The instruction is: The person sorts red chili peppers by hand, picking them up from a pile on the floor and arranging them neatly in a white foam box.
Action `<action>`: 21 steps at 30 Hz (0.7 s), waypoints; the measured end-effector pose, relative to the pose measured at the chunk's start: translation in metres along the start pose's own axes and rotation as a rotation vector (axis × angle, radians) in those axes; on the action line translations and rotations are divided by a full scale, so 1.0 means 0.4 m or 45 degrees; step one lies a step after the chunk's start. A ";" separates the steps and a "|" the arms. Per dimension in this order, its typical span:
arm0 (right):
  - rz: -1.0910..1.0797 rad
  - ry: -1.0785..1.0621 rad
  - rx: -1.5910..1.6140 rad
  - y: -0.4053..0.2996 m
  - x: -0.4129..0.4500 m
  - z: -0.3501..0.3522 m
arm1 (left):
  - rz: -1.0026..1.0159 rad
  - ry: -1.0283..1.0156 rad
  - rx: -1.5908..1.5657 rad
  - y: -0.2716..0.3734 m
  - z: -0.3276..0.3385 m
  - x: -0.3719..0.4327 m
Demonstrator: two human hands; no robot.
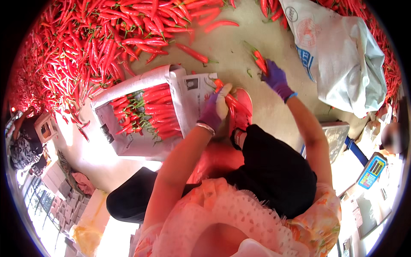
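Observation:
My left hand (215, 106), in a purple glove with a pale palm, is closed around several red chili peppers (236, 104) above the pink shoe. To its left, a newspaper-lined box (112, 141) holds rows of red chilies (160, 109), their green stems meeting in the middle. My right hand (275, 77), also gloved in purple, reaches over the floor to the right. Its fingertips are at an orange-red chili (259, 61) with a green stem; whether they grip it is unclear.
A large heap of red chilies (96, 41) lies beyond the box. A white woven sack (350, 57) rests at the right against more chilies. Nearer are a weighing scale's metal platform (335, 136) and its keypad display (372, 170). A person (25, 141) is at far left.

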State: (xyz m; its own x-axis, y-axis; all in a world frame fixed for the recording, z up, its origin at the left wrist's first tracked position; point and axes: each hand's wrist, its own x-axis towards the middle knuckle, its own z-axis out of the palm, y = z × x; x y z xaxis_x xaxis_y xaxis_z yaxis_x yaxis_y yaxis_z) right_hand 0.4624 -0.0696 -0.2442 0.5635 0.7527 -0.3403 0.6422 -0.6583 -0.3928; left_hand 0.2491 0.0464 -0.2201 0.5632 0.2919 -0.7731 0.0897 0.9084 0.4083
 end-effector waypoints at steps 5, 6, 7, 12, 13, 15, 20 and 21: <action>-0.153 -0.083 0.407 -0.253 -0.098 0.011 | 0.506 -0.007 0.769 0.038 0.034 -0.039; -0.143 -0.223 0.431 -0.278 -0.105 0.002 | 0.578 0.015 0.897 0.059 0.046 -0.052; -0.136 -0.374 0.452 -0.305 -0.114 -0.017 | 0.439 0.025 0.653 0.063 0.040 -0.052; -0.747 -0.713 0.163 -0.351 -0.006 -0.101 | 0.008 0.082 -0.108 0.054 -0.042 -0.056; -0.408 -0.625 -0.024 -0.389 0.046 -0.122 | 0.022 0.060 -0.076 0.059 -0.041 -0.065; -0.908 0.065 -0.119 -0.358 0.159 -0.050 | 0.018 -0.018 -0.004 0.074 0.010 -0.093; -1.422 0.065 -0.865 -0.471 0.283 0.056 | -0.043 -0.038 -0.003 0.119 0.027 -0.142; -1.478 0.040 -0.951 -0.482 0.292 0.068 | -0.052 -0.029 -0.009 0.127 0.017 -0.147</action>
State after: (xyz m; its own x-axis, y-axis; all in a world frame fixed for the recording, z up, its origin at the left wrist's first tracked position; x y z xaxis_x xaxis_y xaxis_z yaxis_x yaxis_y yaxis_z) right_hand 0.3903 0.1452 -0.2316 -0.4765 0.8719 -0.1128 0.8652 0.4879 0.1156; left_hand 0.2261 0.0735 -0.1504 0.5775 0.2478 -0.7778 0.1074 0.9215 0.3732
